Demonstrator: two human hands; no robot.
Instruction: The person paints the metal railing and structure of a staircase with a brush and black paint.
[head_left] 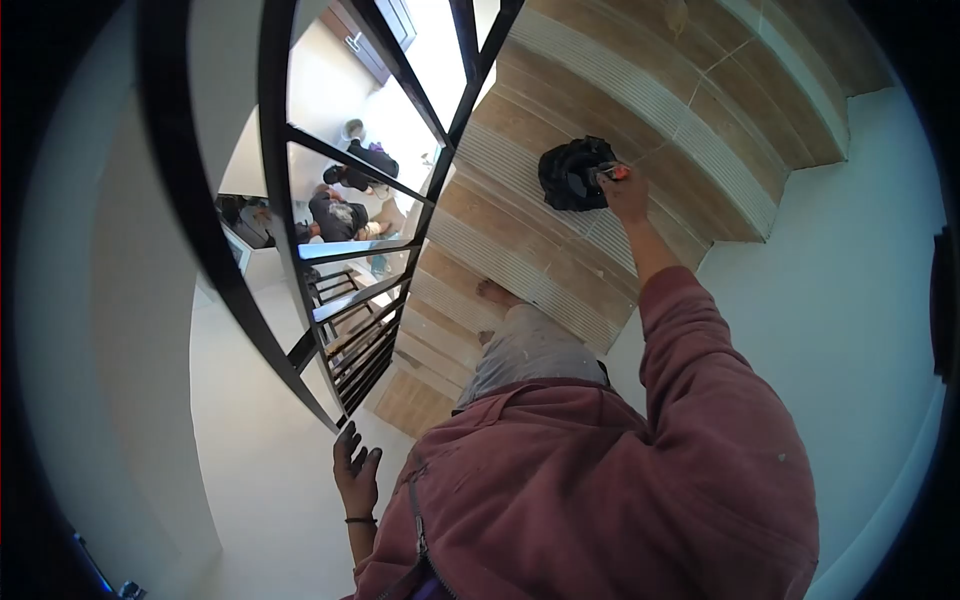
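A black plastic bag [560,178] with a dark opening rests on a stair step, right of the railing. At the bag's right edge is my right hand [626,193], its fingers closed round a small tool with an orange-red handle [621,172]. The tool's tip points over the bag's opening, and its end is too small to make out. My left hand [357,468], with dark-stained fingers apart and nothing in it, is near the lower end of the black metal railing [335,415].
Wood-look stairs [560,255] with ribbed edges climb to the upper right. White walls [800,290] stand at the right. Beyond the railing, on a lower level, several people [337,215] are seen from above. My bare foot [497,293] is on a step.
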